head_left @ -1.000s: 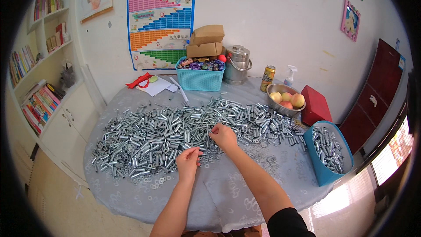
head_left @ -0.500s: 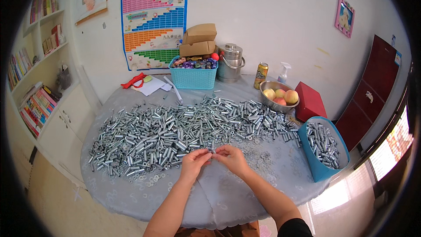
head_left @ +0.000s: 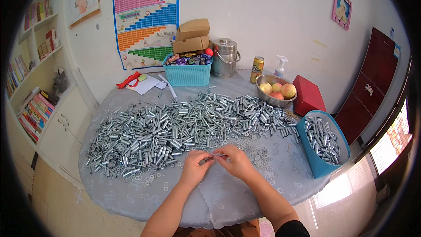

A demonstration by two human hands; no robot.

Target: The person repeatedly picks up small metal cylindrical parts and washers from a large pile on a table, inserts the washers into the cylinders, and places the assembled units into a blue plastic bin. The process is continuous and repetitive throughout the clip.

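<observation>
My left hand (head_left: 196, 165) and my right hand (head_left: 234, 161) meet fingertip to fingertip above the near side of the table. Between the pinched thumbs and fingers of both is a small silvery metal part (head_left: 215, 154); the fingers cover most of it, so its exact kind does not show. Just beyond the hands lies a wide heap of metal sleeves and bolts (head_left: 175, 127). Flat metal washers (head_left: 258, 152) are scattered to the right of my hands, with more along the heap's near left edge.
At the right edge stands a blue bin (head_left: 312, 160) of metal parts. Behind it are a red box (head_left: 309, 95), a metal bowl of peaches (head_left: 285, 102), a can (head_left: 257, 70) and a spray bottle (head_left: 280, 66). A turquoise basket (head_left: 187, 76) and a steel pot (head_left: 225, 59) stand at the back.
The metal part stood upright above the fingertips before; now it lies lower between them, mostly covered. My fingers have shifted around it, and the whole view has moved slightly.
</observation>
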